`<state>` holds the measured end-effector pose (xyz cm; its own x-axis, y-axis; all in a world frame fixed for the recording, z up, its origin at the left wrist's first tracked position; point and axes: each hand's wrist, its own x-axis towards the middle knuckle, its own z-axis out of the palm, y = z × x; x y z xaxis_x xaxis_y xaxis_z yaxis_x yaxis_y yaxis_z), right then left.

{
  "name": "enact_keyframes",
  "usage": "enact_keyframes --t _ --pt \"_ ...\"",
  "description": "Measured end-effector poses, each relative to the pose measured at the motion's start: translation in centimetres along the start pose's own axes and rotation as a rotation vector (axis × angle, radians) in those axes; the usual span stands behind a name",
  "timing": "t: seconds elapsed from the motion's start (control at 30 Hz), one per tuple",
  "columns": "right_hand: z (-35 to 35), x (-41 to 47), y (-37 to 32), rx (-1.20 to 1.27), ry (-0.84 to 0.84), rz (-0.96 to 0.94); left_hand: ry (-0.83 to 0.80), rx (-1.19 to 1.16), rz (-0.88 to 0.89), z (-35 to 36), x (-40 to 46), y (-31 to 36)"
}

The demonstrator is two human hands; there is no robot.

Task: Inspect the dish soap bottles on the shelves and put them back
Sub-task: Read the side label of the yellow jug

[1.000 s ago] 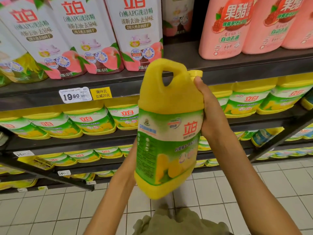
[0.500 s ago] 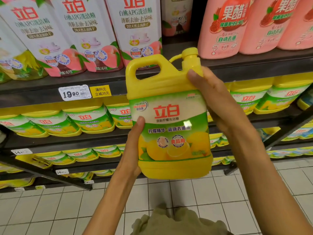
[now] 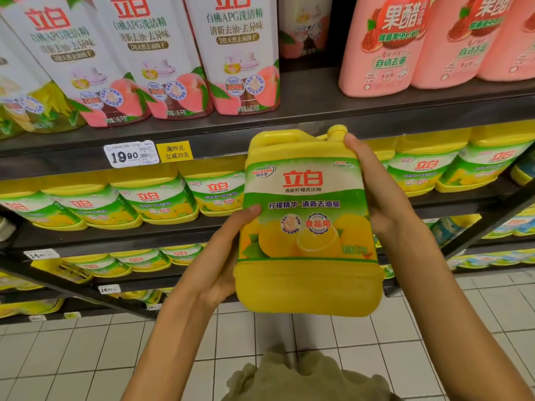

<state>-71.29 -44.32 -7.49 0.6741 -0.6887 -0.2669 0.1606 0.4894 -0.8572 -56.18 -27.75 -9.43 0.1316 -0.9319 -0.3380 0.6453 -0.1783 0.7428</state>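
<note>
Yellow dish soap bottle (image 3: 307,224) held up in front of the shelves, upright, front label facing the camera — clear of every shelf, above the tiled floor (image 3: 86,357). Left hand (image 3: 220,261) grips its lower left side, thumb laid across the label edge, fingers wrapped behind. Right hand (image 3: 379,192) curls round the upper right shoulder, fingertips by the cap. Behind: matching yellow bottles (image 3: 153,198) in a row on the middle shelf, white peach-print bottles (image 3: 234,53) and pink bottles (image 3: 382,44) on the shelf above. Price tag (image 3: 131,154) reads 19.90 — a yellow promo tag (image 3: 174,151) just beside it.
</note>
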Motion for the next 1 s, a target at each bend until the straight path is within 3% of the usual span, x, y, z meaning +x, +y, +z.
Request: enact_keyframes --t 0.13,0.37,0.53,0.77,1.0 --pt "-0.7 -0.1 1.8 0.06 0.038 0.066 0.029 0.236 0.005 -0.3 -0.5 0.5" --pt "-1.1 -0.1 2.8 0.069 0.087 0.144 0.016 0.107 -0.113 -0.6 -1.4 -1.0" --pt "-1.0 -0.4 2.8 0.027 0.093 0.204 0.065 0.062 -0.1 -0.3 -1.7 -1.4" --pt "-0.3 -1.5 2.6 0.003 0.036 0.008 0.085 0.036 -0.114 -0.4 -1.1 -2.1" --pt "1.3 -1.7 1.0 -0.072 0.035 -0.223 0.144 0.16 0.187 0.7 0.0 -2.3"
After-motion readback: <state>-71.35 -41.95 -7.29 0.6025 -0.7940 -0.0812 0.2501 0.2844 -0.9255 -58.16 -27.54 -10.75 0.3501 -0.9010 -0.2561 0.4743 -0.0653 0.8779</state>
